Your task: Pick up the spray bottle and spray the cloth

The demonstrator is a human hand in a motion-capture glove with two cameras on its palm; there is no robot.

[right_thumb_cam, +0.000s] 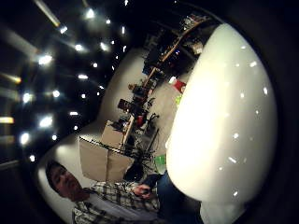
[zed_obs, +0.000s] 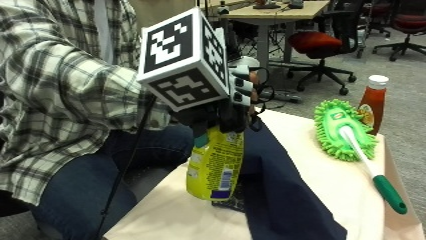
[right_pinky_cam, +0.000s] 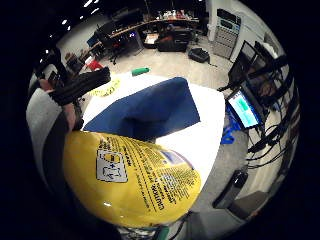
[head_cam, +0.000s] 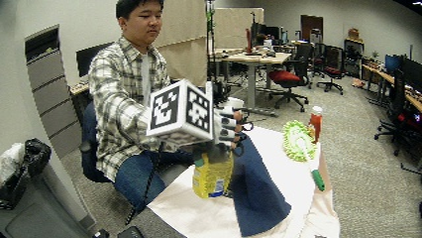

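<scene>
My gloved right hand (zed_obs: 229,107) grips the neck of a yellow spray bottle (zed_obs: 214,165) and holds it upright just above the near edge of the table. In the little finger side palm view the bottle's yellow label (right_pinky_cam: 132,177) fills the area closest to the palm. A dark blue cloth (zed_obs: 283,187) lies spread on the white table (zed_obs: 333,185) right beside the bottle; it shows as a blue sheet (right_pinky_cam: 150,110) beyond the bottle in the palm view. The wide outside view has the bottle (head_cam: 212,178) beside the cloth (head_cam: 257,193) under the hand (head_cam: 224,131).
A green fluffy duster (zed_obs: 343,130) with a white and green handle lies on the table's far side. A ketchup bottle (zed_obs: 373,102) stands behind it. Office chairs (zed_obs: 326,42) and desks fill the room beyond.
</scene>
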